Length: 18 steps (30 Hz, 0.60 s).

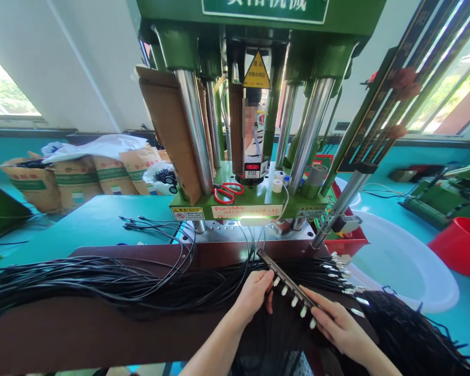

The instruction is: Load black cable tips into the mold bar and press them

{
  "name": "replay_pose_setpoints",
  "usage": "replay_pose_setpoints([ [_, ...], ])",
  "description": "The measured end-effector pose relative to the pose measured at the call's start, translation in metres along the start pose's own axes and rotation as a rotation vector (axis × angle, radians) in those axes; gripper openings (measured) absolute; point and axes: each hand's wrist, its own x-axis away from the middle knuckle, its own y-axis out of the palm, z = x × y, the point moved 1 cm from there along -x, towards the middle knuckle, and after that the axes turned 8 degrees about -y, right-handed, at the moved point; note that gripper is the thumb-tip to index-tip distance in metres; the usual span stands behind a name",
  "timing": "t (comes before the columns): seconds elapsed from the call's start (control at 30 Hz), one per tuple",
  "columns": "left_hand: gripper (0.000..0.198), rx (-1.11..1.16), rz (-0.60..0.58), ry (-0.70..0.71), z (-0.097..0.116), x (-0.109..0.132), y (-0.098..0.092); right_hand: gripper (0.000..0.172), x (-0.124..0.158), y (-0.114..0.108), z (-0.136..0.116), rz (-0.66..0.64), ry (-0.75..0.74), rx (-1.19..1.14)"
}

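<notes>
The left hand [253, 297] and right hand [339, 329] together hold a long black metal clamp bar [286, 284], tilted from upper left to lower right, with a row of silver metal connector tips [294, 301] jutting from its lower edge. The left fingers [267, 284] curl narrowly around the bar's upper part, and the right fingers [324, 313] pinch closed on its lower end. Thin black cables [102, 284] spread in a thick bundle across a dark brown board [62, 334] on the teal tabletop [82, 230]. At 12 o'clock stands a green press machine [254, 203] with chrome columns, and red-handled scissors [227, 192] rest on its base at 11 o'clock. A white plastic basin [399, 261] sits at 3 o'clock, with a red bucket [464, 245] beyond it. Brown paper sacks [62, 177] stand at 10 o'clock.
</notes>
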Motion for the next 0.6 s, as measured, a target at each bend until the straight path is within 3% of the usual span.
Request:
replay_pose_setpoints([
  [0.13, 0.037, -0.032, 0.081, 0.015, 0.002, 0.001, 0.001, 0.053, 0.003, -0.004, 0.000, 0.083, 0.085, -0.078],
  [0.23, 0.043, -0.086, 0.121, 0.061, 0.001, 0.011, -0.001, 0.056, 0.005, -0.023, -0.002, 0.106, 0.173, -0.045],
  [0.3, 0.049, -0.207, 0.121, 0.128, 0.001, 0.023, -0.003, 0.055, -0.001, -0.039, -0.007, 0.039, 0.201, 0.018],
  [0.43, 0.039, -0.474, 0.193, 0.269, 0.008, 0.051, -0.008, 0.035, -0.038, -0.063, -0.028, -0.105, 0.159, 0.247],
  [0.53, 0.026, -0.550, 0.181, 0.268, 0.016, 0.066, -0.012, 0.029, -0.081, -0.064, -0.048, -0.263, 0.078, 0.441],
  [0.6, 0.020, -0.591, 0.190, 0.270, 0.020, 0.073, -0.018, 0.028, -0.112, -0.056, -0.060, -0.396, -0.095, 0.587],
])
